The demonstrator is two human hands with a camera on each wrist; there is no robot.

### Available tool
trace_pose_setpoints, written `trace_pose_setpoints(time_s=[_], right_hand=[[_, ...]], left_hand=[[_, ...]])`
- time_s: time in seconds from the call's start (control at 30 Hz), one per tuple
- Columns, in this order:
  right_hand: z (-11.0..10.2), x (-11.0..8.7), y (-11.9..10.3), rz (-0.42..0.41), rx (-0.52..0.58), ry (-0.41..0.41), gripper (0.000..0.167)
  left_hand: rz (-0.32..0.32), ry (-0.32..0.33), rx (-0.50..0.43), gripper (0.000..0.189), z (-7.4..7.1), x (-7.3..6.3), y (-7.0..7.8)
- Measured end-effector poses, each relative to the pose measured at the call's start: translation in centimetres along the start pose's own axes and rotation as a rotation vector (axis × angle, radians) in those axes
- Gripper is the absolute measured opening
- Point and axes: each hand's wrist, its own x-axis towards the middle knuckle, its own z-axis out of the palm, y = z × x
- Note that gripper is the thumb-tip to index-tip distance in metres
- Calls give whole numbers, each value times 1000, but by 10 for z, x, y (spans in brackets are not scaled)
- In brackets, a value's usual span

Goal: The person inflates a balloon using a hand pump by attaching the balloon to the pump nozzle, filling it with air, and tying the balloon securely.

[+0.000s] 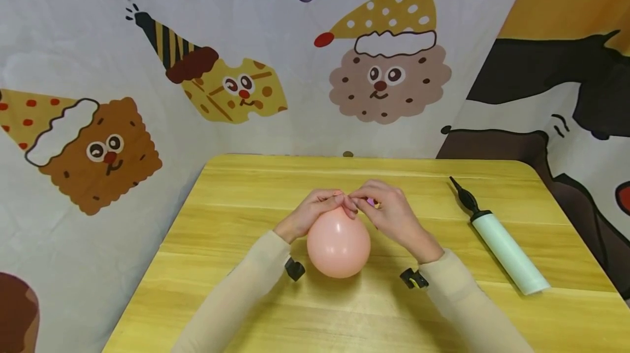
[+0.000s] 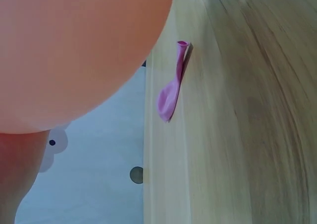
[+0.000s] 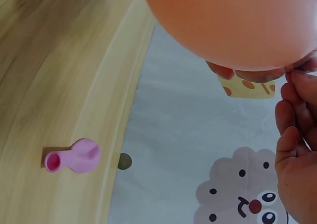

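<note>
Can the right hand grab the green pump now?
Probably not without letting go: the right hand is pinching the neck of the peach balloon. Nothing seems to block its way to the green pump, though.

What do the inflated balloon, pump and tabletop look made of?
Balloon: probably latex, smooth and glossy, judging by its bright highlight and taut curve.
Pump: likely hard plastic, smooth, from its straight, rigid shape.
Tabletop: grain suggests wood or wood-look laminate; can't tell which.

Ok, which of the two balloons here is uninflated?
The pink balloon, lying limp on the wooden table. The other, a peach balloon, is blown up round, with the left hand and right hand pinching its neck.
</note>
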Motion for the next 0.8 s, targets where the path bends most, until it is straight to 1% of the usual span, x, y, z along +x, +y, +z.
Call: trace_pose_setpoints(time_s=[0.1,0.2,0.4,0.47,0.57,0.67,0.73,0.8], right_hand=[[1,0,1,-15,-8,21,17],[1,0,0,-49,-27,36,18],[1,2,-1,-123,-58,33,12],[1,2,1,-159,-65,31,11],[1,2,4,-221,-73,34,9],[2,1,5,-275,-78,57,8],[3,0,3,-291,-71,75,9],[4,-1,1,-287,-48,91,10]], left_hand=[[1,8,-10,29,0,1,0],[-4,17,-24,29,1,2,1],[-3,32,-37,31,3,3,1],[4,32,-38,32,4,2,1],[11,26,-47,33,4,2,1],[20,12,-54,33,5,2,1],[21,-7,-66,34,5,1,1],[25,-34,-89,35,5,1,2]])
